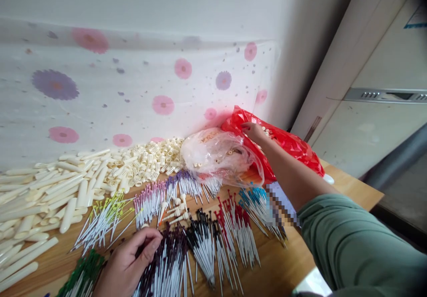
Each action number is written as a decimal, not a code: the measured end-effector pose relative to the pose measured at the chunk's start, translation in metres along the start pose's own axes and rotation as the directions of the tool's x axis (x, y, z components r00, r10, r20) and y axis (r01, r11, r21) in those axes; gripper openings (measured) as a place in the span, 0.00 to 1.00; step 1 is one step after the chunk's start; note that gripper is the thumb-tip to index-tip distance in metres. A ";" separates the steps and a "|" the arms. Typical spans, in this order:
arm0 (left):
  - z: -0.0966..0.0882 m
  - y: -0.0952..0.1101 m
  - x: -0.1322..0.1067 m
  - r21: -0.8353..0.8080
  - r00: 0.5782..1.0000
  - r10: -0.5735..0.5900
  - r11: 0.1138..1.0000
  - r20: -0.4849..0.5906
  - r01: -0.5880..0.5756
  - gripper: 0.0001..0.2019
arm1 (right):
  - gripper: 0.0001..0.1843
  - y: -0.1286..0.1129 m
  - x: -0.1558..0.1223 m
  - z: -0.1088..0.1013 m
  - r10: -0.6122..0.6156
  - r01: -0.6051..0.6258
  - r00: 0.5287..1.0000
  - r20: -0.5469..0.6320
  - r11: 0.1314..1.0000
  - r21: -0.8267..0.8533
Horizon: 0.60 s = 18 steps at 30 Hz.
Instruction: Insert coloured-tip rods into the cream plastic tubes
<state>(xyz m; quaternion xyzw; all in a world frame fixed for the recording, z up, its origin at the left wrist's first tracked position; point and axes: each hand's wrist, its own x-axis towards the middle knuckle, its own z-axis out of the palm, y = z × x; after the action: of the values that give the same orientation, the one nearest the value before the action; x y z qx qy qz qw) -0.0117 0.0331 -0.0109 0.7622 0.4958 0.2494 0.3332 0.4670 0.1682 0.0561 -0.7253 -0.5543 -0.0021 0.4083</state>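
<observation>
My left hand (pixel 130 259) is closed at the front left, thumb and index finger pressed together; whatever is between them is too small to make out. It hovers beside thin white sticks with dark purple ends (pixel 168 252), which look like pen refills. My right hand (pixel 254 131) reaches into the red plastic bag (pixel 290 148), where small cream pieces (pixel 267 131) show; its fingertips are partly hidden. A clear plastic bag (pixel 220 154) with more small parts lies beside it. Several cream assembled pieces (pixel 176 211) rest between the stick bundles.
Cream tubes (pixel 66 186) and short slotted cream parts (pixel 150 159) are heaped at left and back. Stick bundles with yellow (pixel 103 217), pink (pixel 150 201), black (pixel 202 239), red (pixel 238 230), blue (pixel 256 203) and green (pixel 82 272) ends cover the wooden table (pixel 276 268). A refrigerator (pixel 383 123) stands right.
</observation>
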 end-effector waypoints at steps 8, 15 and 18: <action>0.000 0.005 -0.006 -0.016 0.997 0.068 0.998 -0.022 -0.068 0.17 | 0.11 0.032 -0.143 -0.107 0.036 -0.041 0.970 -0.242 0.999 -0.016; 0.003 0.012 -0.007 -0.024 0.995 0.090 0.996 -0.045 -0.091 0.18 | 0.11 0.084 -0.297 -0.107 0.112 -0.106 0.986 -0.126 0.993 0.053; 0.004 0.014 -0.008 -0.038 0.997 0.048 0.998 -0.063 -0.050 0.20 | 0.13 0.091 -0.321 -0.102 0.230 -0.215 0.963 -0.138 0.970 0.117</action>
<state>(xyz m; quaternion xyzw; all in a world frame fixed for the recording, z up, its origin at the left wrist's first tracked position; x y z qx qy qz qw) -0.0036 0.0208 -0.0030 0.7592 0.4820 0.2907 0.3266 0.4628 -0.1551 -0.0758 -0.7592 -0.4361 0.0170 0.4828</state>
